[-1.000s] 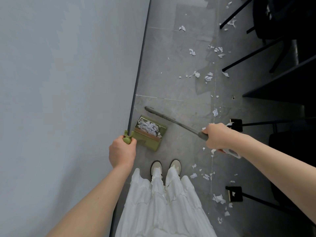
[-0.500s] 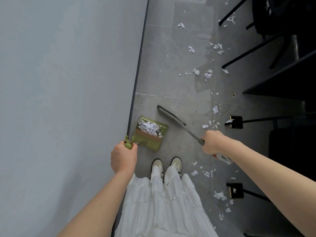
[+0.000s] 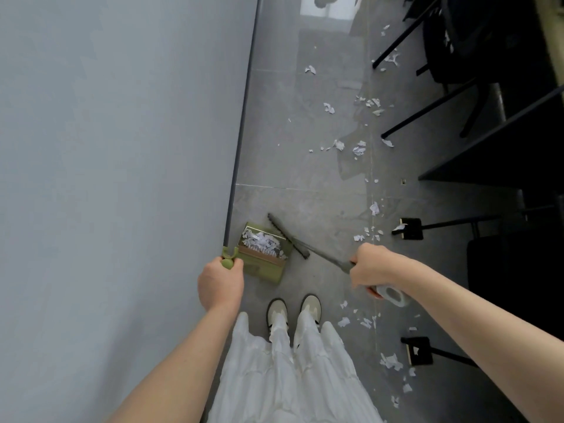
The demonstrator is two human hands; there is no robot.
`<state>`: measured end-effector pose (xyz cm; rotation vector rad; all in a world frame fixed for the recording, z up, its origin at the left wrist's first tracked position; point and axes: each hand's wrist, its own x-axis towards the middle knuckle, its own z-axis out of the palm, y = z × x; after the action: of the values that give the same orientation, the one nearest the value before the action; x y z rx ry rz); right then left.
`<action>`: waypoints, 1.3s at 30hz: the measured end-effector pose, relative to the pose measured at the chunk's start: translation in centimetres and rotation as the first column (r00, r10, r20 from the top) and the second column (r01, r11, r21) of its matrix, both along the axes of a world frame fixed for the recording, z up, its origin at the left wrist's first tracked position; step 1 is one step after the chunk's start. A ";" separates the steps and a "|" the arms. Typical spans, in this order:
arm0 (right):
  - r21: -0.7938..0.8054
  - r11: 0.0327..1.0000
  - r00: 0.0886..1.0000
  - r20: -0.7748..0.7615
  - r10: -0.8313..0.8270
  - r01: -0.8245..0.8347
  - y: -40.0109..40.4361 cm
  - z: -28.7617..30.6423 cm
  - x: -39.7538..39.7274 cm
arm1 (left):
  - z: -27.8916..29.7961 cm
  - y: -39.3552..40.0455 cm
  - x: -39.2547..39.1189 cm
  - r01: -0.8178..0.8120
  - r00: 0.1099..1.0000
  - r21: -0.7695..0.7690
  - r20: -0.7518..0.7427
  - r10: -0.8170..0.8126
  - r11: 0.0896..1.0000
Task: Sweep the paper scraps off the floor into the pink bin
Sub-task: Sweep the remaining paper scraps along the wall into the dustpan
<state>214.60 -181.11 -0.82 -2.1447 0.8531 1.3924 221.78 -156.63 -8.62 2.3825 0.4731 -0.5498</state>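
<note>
A green dustpan (image 3: 265, 270) stands on the grey floor by the wall, with a heap of white paper scraps (image 3: 263, 241) inside it. My left hand (image 3: 220, 283) is closed around the top of its green handle. My right hand (image 3: 370, 264) grips the shaft of a grey broom (image 3: 287, 236), whose bristle head lies right at the dustpan's right edge. More paper scraps (image 3: 359, 148) lie scattered across the floor ahead and to my right (image 3: 390, 361). No pink bin is in view.
A pale wall (image 3: 116, 166) with a dark baseboard runs along my left. Black desks and chair legs (image 3: 439, 227) stand along the right side. My white shoes (image 3: 293, 312) and white skirt are just behind the dustpan.
The broom head has swept in toward me and to the left, from out on the floor to the dustpan's right edge. My left hand and the dustpan have stayed put.
</note>
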 end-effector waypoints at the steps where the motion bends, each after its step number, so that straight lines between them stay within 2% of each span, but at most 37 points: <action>1: -0.001 1.000 1.000 -0.003 -0.012 0.012 -0.2 0.3 0.2 | 0.1 0.0 0.3 -0.012 1.000 -0.004 0.005 0.012 1.000; 9: -0.113 0.994 0.999 -0.042 -0.006 0.001 -1.3 0.1 2.0 | 1.9 -0.5 3.9 -0.185 0.983 -0.026 0.004 0.185 0.982; 12: -0.138 0.988 0.996 -0.068 0.055 -0.064 -2.1 -0.1 2.8 | 2.5 -1.2 5.7 -0.193 0.981 -0.035 0.026 0.194 0.981; 20: -0.163 0.982 0.994 -0.048 0.094 -0.101 -7.2 -2.0 5.1 | 3.8 -4.8 10.4 -0.180 0.977 -0.016 0.111 0.181 0.984; 25: -0.152 0.954 0.964 -0.089 0.249 -0.260 -11.1 -1.8 9.4 | 5.0 -8.9 14.7 -0.186 0.971 -0.020 0.148 0.187 0.982; 29: -0.101 0.948 0.951 -0.102 0.293 -0.303 -15.6 -2.0 13.6 | 5.9 -12.5 17.9 -0.199 0.963 -0.027 0.178 0.201 0.980; 34: -0.033 0.961 0.961 -0.054 0.272 -0.274 -20.8 -2.9 18.2 | 7.2 -17.0 22.0 -0.234 0.949 -0.037 0.209 0.237 0.971; 39: -0.051 0.966 0.967 -0.024 0.252 -0.253 -24.3 -3.4 21.7 | 7.9 -21.2 25.4 -0.240 0.941 -0.060 0.230 0.247 0.969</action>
<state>236.33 -205.36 -4.21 -2.3516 0.6459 1.5276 247.14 -177.84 -0.75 2.2781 0.6346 -0.1585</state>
